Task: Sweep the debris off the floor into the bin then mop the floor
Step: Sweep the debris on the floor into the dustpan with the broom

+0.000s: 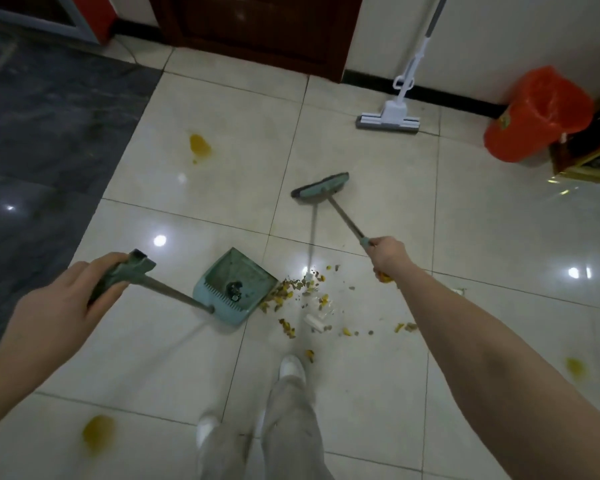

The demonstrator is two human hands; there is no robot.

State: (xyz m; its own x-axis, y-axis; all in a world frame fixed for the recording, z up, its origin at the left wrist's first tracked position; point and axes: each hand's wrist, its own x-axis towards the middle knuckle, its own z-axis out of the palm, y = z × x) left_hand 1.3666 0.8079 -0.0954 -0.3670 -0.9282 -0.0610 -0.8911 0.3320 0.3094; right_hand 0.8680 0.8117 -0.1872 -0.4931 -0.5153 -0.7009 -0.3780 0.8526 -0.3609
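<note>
My left hand (59, 296) grips the green handle of a long-handled teal dustpan (234, 284), which rests on the pale floor tiles with a few dark bits inside. My right hand (387, 256) holds the handle of a teal broom (321, 188), whose head is raised beyond the debris. A scatter of yellow and brown debris (302, 292) with a white scrap lies just right of the dustpan's mouth. The bin (537, 116), lined with an orange bag, stands at the far right by the wall. A white sponge mop (390, 116) leans on the wall.
Yellow spill stains mark the tiles at upper left (200, 147), lower left (97, 433) and right (575, 367). A dark mat (42, 150) covers the left floor. A dark wooden door (257, 26) is ahead. My legs and white shoes (291, 367) stand near the debris.
</note>
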